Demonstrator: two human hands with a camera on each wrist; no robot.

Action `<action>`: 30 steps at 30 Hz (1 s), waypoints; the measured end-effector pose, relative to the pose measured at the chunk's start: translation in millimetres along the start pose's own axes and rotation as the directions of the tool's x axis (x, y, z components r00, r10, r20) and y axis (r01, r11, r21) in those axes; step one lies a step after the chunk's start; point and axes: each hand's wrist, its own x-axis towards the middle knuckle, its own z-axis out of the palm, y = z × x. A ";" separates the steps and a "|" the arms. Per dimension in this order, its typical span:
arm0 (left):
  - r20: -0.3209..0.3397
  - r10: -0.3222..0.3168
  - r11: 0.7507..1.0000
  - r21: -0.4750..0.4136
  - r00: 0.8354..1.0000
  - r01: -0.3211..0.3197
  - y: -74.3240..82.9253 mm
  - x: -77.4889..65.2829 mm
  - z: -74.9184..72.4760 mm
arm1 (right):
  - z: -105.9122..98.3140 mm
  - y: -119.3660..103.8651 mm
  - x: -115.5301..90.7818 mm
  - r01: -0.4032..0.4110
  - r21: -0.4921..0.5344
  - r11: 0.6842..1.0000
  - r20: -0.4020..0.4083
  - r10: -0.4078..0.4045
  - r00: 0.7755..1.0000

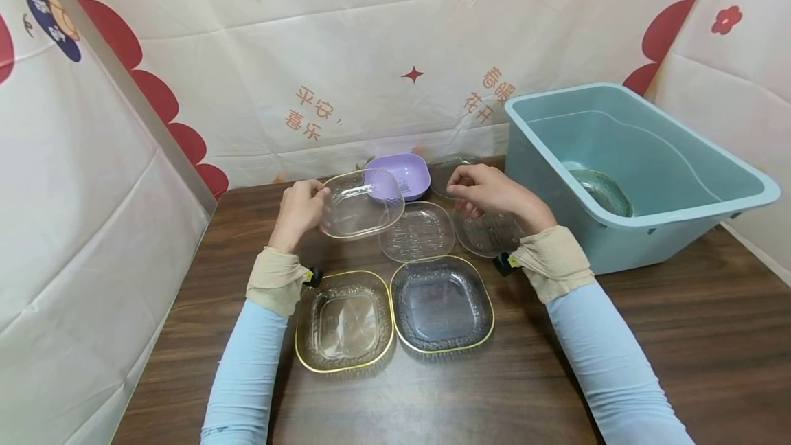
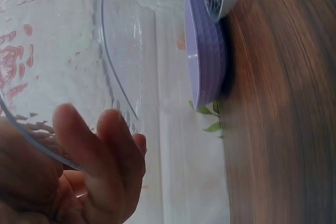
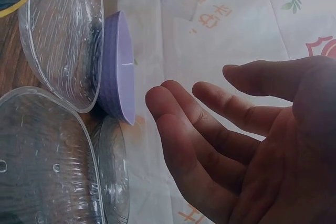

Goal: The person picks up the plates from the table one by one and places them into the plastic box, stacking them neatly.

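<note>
Clear plastic tray, held above the table, reaches right from the left hand's pinching fingers; the right hand, relaxed and empty, sits farther off, right of the purple bowl.

From my remote station I identified the held dish as clear, glossy plastic with a rippled surface, and the purple bowl as opaque plastic, smooth inside and faceted outside. I noted the same transparent gloss on the yellow-rimmed trays, whose walls looked textured around smoother centres. The tub showed smooth, low-sheen plastic, the table a satin wood-grain finish, the backdrop creased matt cloth, and the wrist wraps crinkled matt fabric.
</note>
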 end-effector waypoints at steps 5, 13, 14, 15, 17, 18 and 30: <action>-0.016 0.019 1.000 -0.006 1.000 -0.020 10.5 -2.7 5.7 | 1.1 -0.2 0.6 -0.002 0.016 1.000 0.018 0.001 1.000; -0.002 0.045 0.998 -0.031 0.999 -0.045 25.7 -9.0 11.7 | 7.4 2.5 5.0 0.004 0.067 0.998 0.039 -0.007 0.999; -0.005 0.051 0.998 -0.033 0.999 -0.052 27.2 -9.9 13.3 | 8.8 2.7 5.7 0.001 0.076 0.997 0.043 -0.004 0.999; -0.010 0.060 0.998 -0.032 0.998 -0.061 28.5 -10.8 14.9 | 10.2 2.9 6.2 -0.004 0.085 0.996 0.049 0.000 0.999; -0.013 0.081 0.996 -0.030 0.997 -0.081 31.6 -12.1 18.3 | 12.7 2.6 7.2 -0.006 0.098 0.995 0.057 0.000 0.998; -0.015 0.090 0.996 -0.025 0.996 -0.090 33.0 -12.7 20.2 | 14.1 2.2 7.6 -0.008 0.108 0.994 0.063 0.001 0.998; -0.024 0.150 0.989 0.013 0.988 -0.150 43.5 -20.3 31.7 | 29.2 -7.1 8.3 0.026 0.084 0.996 0.158 -0.040 0.987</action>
